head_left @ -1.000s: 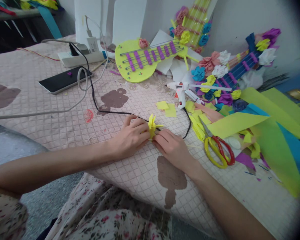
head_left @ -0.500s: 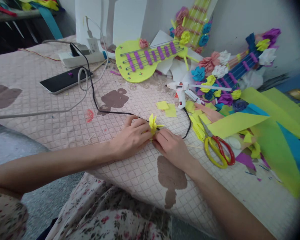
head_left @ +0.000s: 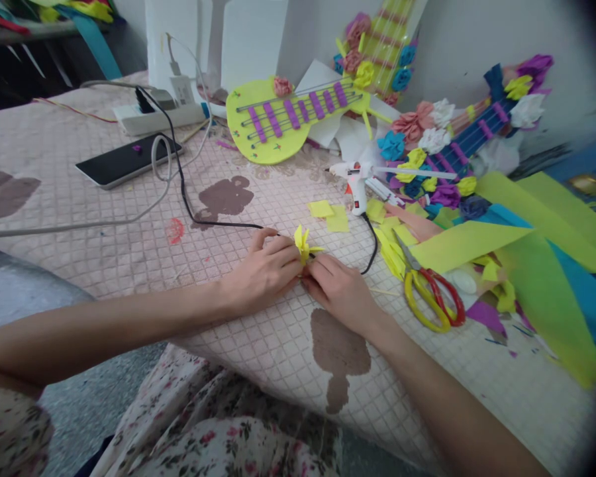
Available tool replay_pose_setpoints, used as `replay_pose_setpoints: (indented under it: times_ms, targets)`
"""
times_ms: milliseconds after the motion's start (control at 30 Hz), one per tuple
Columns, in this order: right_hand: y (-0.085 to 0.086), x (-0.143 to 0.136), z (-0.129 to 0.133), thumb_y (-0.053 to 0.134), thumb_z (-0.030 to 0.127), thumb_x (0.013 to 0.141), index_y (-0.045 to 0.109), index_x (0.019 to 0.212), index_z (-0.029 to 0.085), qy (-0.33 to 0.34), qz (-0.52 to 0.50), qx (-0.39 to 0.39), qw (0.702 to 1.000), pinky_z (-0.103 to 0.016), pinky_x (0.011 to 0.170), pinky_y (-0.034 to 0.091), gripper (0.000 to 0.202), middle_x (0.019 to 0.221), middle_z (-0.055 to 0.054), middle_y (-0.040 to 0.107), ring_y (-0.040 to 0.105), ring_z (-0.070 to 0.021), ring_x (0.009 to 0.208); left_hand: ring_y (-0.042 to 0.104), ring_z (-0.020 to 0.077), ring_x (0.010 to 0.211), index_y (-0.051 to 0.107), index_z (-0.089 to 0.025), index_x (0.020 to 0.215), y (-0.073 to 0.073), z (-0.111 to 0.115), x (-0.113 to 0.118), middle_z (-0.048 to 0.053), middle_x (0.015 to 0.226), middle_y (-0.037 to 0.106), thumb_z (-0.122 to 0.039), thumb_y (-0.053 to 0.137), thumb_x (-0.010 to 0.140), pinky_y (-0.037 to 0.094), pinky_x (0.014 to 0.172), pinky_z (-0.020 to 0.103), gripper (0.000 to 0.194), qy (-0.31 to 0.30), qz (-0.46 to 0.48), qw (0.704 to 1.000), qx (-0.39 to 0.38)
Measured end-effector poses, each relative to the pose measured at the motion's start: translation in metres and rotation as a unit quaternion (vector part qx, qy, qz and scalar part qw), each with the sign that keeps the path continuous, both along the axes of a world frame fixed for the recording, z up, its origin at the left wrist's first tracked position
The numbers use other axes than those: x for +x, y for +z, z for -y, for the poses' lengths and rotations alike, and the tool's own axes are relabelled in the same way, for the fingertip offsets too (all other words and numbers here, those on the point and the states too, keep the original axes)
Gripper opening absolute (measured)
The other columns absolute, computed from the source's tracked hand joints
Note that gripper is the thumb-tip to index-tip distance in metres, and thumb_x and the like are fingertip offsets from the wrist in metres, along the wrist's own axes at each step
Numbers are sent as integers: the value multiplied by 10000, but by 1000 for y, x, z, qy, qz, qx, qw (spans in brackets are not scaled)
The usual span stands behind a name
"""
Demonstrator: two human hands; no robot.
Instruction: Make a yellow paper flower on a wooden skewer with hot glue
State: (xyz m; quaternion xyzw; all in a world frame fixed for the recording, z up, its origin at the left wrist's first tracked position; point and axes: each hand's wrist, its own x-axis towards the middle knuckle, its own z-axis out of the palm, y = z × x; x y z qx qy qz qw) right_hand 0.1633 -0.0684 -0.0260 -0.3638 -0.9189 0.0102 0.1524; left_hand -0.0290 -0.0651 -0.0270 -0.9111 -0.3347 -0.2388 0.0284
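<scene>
A small yellow paper flower [head_left: 302,242] with pointed petals stands up between my two hands, near the middle of the table. My left hand [head_left: 265,273] grips it from the left, fingers curled and their tips partly hidden behind the petals. From the other side my right hand [head_left: 340,291] pinches its base between thumb and fingers. The flower's lower part is covered by my fingers. Just behind the hands runs a black cord [head_left: 218,224]. Yellow paper squares [head_left: 328,213] lie a little beyond the flower.
A white glue gun [head_left: 356,185] rests past the squares. Scissors [head_left: 432,298] with red and yellow handles lie right, beside coloured paper sheets [head_left: 551,285]. Paper guitars [head_left: 278,132] stand behind. At left are a phone [head_left: 124,162] and a power strip [head_left: 163,119].
Both hands hold nearly the same pose around the flower, with only slight finger movement. The whole view has shifted a little, so things appear slightly further left.
</scene>
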Motion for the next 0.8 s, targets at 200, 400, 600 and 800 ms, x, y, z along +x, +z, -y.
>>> replay_pose_setpoints:
  times_ms: [200,400,600,800]
  targets:
    - [0,4,1,434,202,895,567,853,155,10,-39,-17,999,-299,686,479,147,837,-62,582,558,-173,807,502,178,936,554,-167,803,1,1,0,14,852,617,-198,414,944,293,967,438,201,-3,-7,1000,-1]
    - [-3,3,3,441,206,892,569,845,156,9,-35,8,999,-304,699,480,146,856,-73,592,556,-185,839,497,180,936,553,-165,823,0,1,0,29,862,613,-200,426,936,302,956,429,173,7,2,1000,-8]
    - [-3,1,2,405,190,908,562,815,164,3,-19,21,1000,-289,659,463,184,840,-65,593,547,-174,812,499,185,938,562,-168,822,0,1,0,37,860,615,-203,410,938,303,948,433,195,4,9,1000,-20]
    - [0,0,4,409,176,906,567,791,158,6,-7,32,999,-290,634,454,196,810,-64,577,545,-175,798,495,202,953,576,-181,818,0,1,-2,34,888,617,-230,484,903,307,929,429,135,8,27,999,-28]
